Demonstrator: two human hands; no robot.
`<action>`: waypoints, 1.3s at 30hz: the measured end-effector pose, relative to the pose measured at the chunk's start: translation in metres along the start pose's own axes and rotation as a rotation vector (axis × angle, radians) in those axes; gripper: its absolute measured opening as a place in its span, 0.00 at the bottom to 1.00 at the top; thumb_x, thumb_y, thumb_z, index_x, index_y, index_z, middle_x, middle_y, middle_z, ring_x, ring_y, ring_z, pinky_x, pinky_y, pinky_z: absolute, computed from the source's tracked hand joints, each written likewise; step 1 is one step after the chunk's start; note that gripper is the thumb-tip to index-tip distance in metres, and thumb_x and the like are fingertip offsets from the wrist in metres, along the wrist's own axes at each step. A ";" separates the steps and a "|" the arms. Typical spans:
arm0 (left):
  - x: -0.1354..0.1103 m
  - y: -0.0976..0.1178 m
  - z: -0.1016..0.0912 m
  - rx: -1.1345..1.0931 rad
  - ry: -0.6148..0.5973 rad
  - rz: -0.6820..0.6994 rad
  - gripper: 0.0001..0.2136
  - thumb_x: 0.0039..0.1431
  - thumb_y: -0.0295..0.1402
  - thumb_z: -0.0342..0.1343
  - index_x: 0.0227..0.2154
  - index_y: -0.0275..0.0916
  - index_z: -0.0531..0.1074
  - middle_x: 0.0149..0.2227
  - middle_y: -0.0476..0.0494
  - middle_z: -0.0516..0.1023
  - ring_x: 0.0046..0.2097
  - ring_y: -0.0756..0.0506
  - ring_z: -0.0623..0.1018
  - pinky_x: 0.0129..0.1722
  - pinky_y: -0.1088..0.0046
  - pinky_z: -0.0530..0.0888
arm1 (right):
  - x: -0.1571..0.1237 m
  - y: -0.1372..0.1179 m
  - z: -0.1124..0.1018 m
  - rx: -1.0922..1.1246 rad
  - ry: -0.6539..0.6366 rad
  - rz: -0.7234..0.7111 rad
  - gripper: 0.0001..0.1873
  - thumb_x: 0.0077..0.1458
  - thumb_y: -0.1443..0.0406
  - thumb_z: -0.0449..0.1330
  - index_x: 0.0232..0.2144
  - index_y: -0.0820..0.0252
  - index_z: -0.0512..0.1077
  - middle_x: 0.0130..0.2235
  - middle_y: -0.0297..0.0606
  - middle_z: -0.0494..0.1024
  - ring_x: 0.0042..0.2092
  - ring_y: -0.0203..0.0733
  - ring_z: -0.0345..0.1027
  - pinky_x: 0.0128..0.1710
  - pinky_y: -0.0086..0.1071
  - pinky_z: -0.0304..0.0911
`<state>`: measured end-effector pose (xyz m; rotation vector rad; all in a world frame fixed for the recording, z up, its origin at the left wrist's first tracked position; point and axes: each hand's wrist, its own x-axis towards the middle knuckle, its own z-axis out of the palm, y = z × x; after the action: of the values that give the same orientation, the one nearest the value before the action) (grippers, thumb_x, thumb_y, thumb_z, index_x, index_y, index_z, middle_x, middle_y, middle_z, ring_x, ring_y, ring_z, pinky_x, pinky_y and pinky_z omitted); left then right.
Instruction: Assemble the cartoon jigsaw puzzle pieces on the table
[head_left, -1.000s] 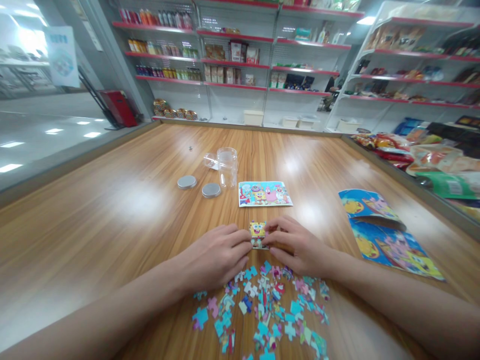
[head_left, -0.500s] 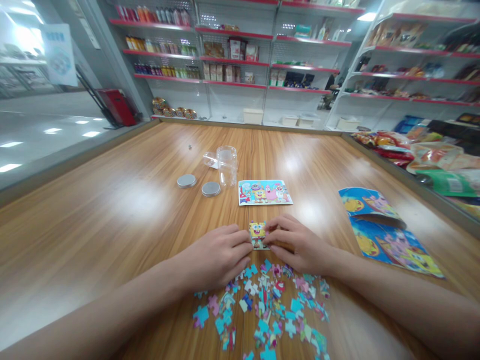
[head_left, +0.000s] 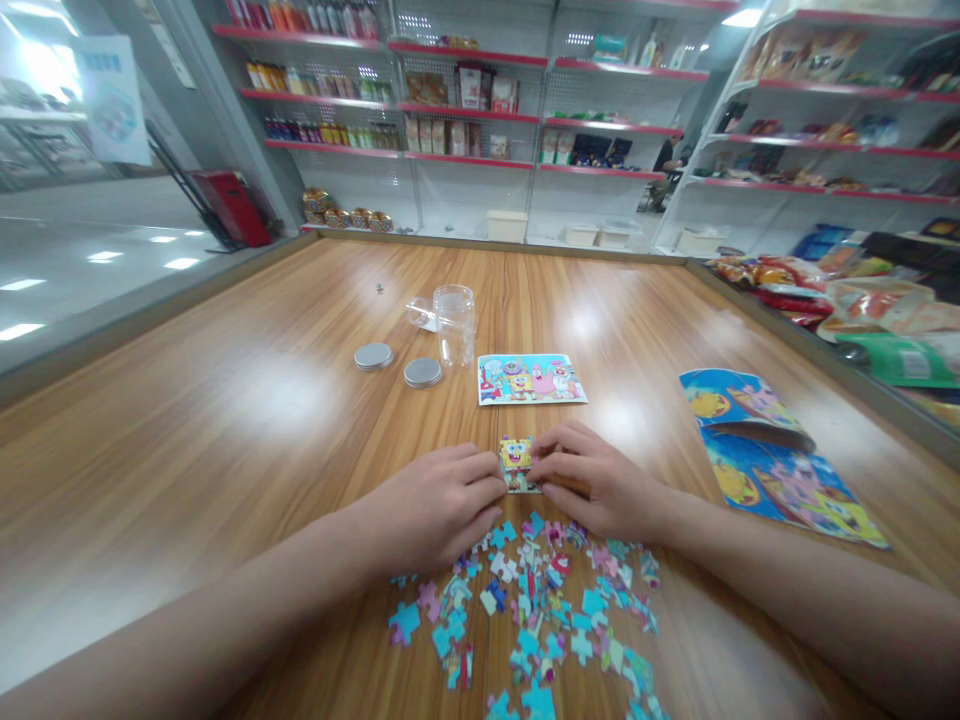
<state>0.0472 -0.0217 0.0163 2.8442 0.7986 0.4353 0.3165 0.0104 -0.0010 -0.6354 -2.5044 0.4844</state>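
Observation:
A small block of joined jigsaw pieces (head_left: 516, 456) with a yellow cartoon face lies flat on the wooden table between my hands. My left hand (head_left: 442, 503) rests beside its left edge, fingers held together and curled, tips touching the block. From the right, the bent fingers and thumb of my right hand (head_left: 598, 482) press at the block's edge and cover part of it. Many loose jigsaw pieces (head_left: 533, 590), mostly light blue, spread over the table nearer to me. Just beyond the block lies a picture card (head_left: 532, 380) with cartoon figures.
A clear plastic jar (head_left: 454, 330) stands upright past the card, another clear container (head_left: 421, 313) beside it. Two silver lids (head_left: 422, 373) lie to their left. Blue printed packaging (head_left: 780, 465) is at the right. Bagged goods (head_left: 892, 310) sit beyond the table's right edge; stocked shelves are behind.
Both hands keep almost the same place at the joined block, with the right fingers shifting very slightly. The whole view has moved a little.

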 end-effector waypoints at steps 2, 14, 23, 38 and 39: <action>0.000 0.000 -0.001 -0.008 -0.001 -0.001 0.13 0.73 0.32 0.47 0.46 0.34 0.76 0.43 0.37 0.77 0.45 0.42 0.77 0.46 0.60 0.77 | 0.000 -0.001 0.000 0.002 -0.002 0.000 0.12 0.62 0.71 0.60 0.47 0.57 0.76 0.49 0.43 0.74 0.51 0.46 0.67 0.53 0.45 0.67; -0.003 -0.003 -0.003 -0.022 -0.036 -0.032 0.11 0.68 0.24 0.47 0.49 0.37 0.71 0.42 0.41 0.75 0.42 0.43 0.75 0.43 0.64 0.75 | 0.001 0.000 0.000 0.007 -0.011 0.004 0.13 0.62 0.71 0.59 0.47 0.57 0.76 0.49 0.43 0.73 0.52 0.46 0.67 0.54 0.44 0.66; -0.008 0.003 -0.032 -0.165 -0.179 -0.005 0.10 0.58 0.37 0.64 0.33 0.38 0.71 0.50 0.38 0.73 0.48 0.39 0.74 0.49 0.60 0.76 | 0.000 -0.002 -0.002 0.008 -0.014 0.019 0.12 0.62 0.71 0.59 0.47 0.55 0.75 0.49 0.43 0.73 0.52 0.46 0.67 0.53 0.45 0.67; -0.011 0.005 -0.028 -0.133 -0.223 -0.012 0.07 0.58 0.33 0.66 0.30 0.36 0.76 0.55 0.36 0.71 0.53 0.38 0.74 0.53 0.60 0.76 | 0.000 0.000 0.000 -0.006 -0.003 0.011 0.13 0.62 0.70 0.60 0.48 0.55 0.75 0.49 0.43 0.73 0.51 0.47 0.67 0.53 0.45 0.67; -0.011 0.005 -0.028 -0.130 -0.223 -0.012 0.07 0.59 0.34 0.66 0.30 0.36 0.76 0.55 0.36 0.71 0.53 0.38 0.74 0.53 0.60 0.76 | 0.000 0.000 0.000 -0.006 -0.004 0.011 0.13 0.62 0.70 0.60 0.48 0.55 0.75 0.49 0.43 0.73 0.51 0.46 0.67 0.53 0.45 0.67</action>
<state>0.0313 -0.0298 0.0413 2.7044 0.7165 0.1570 0.3165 0.0107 -0.0006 -0.6513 -2.5085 0.4832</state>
